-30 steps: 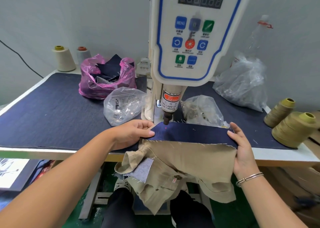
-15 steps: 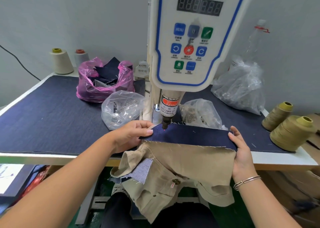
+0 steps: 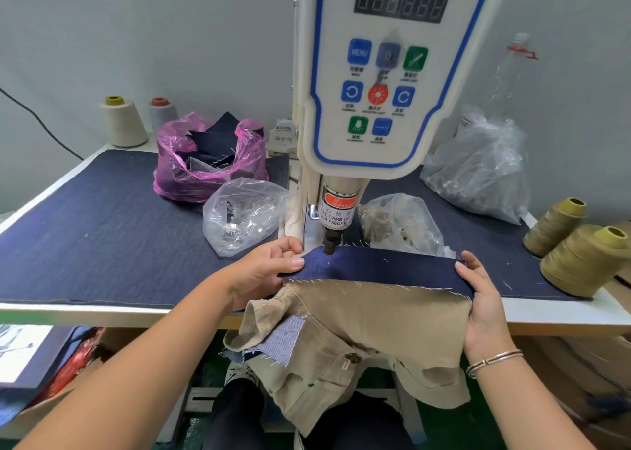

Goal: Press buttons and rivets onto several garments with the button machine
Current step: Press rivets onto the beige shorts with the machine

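A dark blue denim strip [image 3: 382, 267] lies stretched under the button machine [image 3: 375, 84], whose black punch tip [image 3: 330, 244] sits just above its left part. A red laser dot [image 3: 328, 262] shows on the strip. My left hand [image 3: 263, 268] pinches the strip's left end beside the punch. My right hand [image 3: 481, 306] grips the right end together with a tan corduroy garment [image 3: 368, 326]. That garment hangs off the table's front edge into my lap and carries a brass button [image 3: 353, 357].
On the denim-covered table [image 3: 85, 238] stand a pink bag of fabric pieces [image 3: 208, 162], clear bags of metal parts [image 3: 244, 217] [image 3: 403, 224] [image 3: 478, 169], two thread cones at back left [image 3: 124, 121] and olive thread cones at right [image 3: 580, 261]. Boxes sit under the table.
The punch tip has risen slightly off the strip and the red laser dot shows again. Both hands keep their hold and have barely moved.
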